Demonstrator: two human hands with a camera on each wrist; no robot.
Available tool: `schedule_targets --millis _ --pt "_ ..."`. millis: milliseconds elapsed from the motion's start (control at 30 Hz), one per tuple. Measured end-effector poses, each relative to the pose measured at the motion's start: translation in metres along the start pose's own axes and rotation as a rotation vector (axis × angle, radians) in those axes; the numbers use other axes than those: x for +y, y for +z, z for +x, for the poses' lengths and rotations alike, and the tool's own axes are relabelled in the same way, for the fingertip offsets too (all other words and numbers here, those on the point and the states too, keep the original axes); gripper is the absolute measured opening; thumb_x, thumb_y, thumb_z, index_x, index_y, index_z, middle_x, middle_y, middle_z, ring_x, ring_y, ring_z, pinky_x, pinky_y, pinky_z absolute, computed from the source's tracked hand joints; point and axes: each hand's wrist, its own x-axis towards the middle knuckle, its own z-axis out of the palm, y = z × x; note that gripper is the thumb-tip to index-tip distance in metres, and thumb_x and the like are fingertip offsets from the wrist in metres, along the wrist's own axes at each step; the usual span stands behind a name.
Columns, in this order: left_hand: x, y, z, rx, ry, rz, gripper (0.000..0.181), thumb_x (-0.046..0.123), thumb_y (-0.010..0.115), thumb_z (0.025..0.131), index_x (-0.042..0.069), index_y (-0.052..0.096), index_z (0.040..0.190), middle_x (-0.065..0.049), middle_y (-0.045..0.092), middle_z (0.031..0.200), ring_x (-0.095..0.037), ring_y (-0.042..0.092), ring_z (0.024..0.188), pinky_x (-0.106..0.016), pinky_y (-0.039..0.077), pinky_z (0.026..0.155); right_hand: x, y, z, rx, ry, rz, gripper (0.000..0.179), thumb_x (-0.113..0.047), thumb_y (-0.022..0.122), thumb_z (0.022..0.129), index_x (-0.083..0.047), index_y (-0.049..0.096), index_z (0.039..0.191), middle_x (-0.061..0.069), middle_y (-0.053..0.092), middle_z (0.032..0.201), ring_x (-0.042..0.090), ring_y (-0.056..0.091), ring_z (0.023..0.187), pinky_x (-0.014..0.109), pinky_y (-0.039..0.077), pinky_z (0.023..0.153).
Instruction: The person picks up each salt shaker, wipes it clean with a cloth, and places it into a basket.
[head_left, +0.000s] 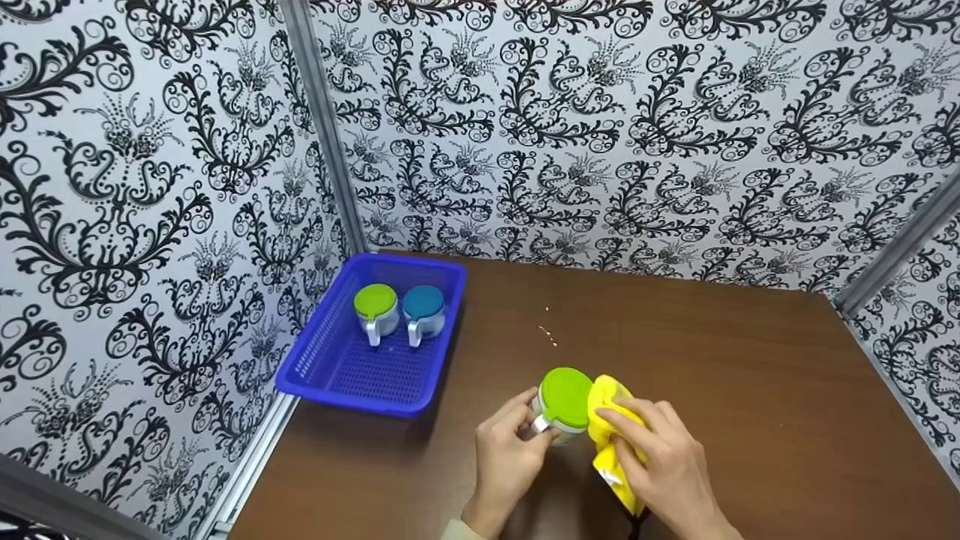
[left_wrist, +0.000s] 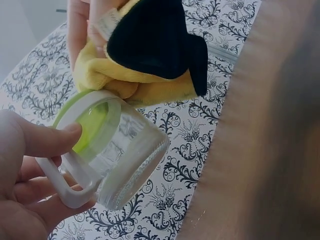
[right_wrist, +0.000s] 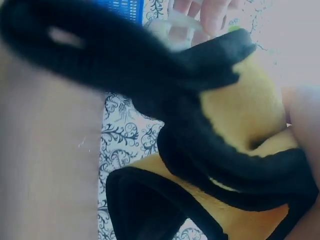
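Observation:
My left hand grips the white handle of a small glass jar with a green lid. The left wrist view shows the jar tilted, the thumb lying on the rim and fingers behind the handle. In my right hand is a bunched yellow cloth with black trim, pressed against the lid's edge on the jar's right side. A white tag shows on the cloth. In the right wrist view the cloth hides most of the jar.
A blue plastic basket stands at the back left of the brown table. Inside it are two similar handled jars, one with a green lid, the other with a blue lid. Small white specks lie behind the hands. Patterned walls enclose the table.

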Motion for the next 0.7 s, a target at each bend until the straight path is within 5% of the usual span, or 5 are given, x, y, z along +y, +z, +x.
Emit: schedule_targets --millis 367,700 --pt "-0.002 0.004 -0.001 -0.008 0.101 0.084 0.033 0.0 0.089 0.066 0.012 0.058 0.069 -0.009 0.073 0.111 -0.021 0.073 0.09 -0.024 0.058 0.068 -0.026 0.002 0.01 0.075 -0.133 0.104 0.041 -0.005 0.075 0.073 -0.019 0.077 0.111 -0.002 0.071 0.109 0.016 0.058 0.085 0.024 0.051 0.066" --pt "-0.002 0.004 -0.005 0.007 0.082 0.035 0.032 0.005 0.092 0.068 0.011 0.061 0.072 -0.01 0.073 0.112 -0.023 0.073 0.093 -0.025 0.058 0.073 -0.023 0.0 0.006 0.048 -0.052 0.063 0.041 -0.005 0.074 0.073 -0.024 0.077 0.109 -0.009 0.069 0.108 0.009 0.055 0.084 0.021 0.049 0.063"
